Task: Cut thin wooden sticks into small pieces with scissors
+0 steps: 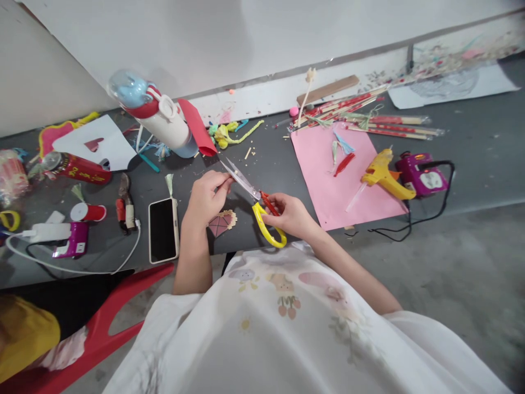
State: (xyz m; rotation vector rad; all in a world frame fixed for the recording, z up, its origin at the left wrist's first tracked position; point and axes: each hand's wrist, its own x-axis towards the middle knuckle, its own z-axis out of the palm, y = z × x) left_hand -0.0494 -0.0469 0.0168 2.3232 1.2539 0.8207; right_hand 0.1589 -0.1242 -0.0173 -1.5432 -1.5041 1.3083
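My right hand (289, 214) is closed around the yellow and red handles of a pair of scissors (257, 203), whose open blades point up and left. My left hand (207, 196) is pinched on a thin small piece right at the blades; I cannot make out what it is. Just below my left hand a small pink kite-shaped paper piece with a scalloped edge (222, 222) lies on the dark grey table (270, 158).
A phone (163, 230) lies left of my left hand. A white and red bottle (158, 115), a red can (77, 168), pink paper (340, 180), a yellow glue gun (383, 174), a purple device (422, 175) and sticks (369, 117) surround the area. A red chair (106, 328) stands lower left.
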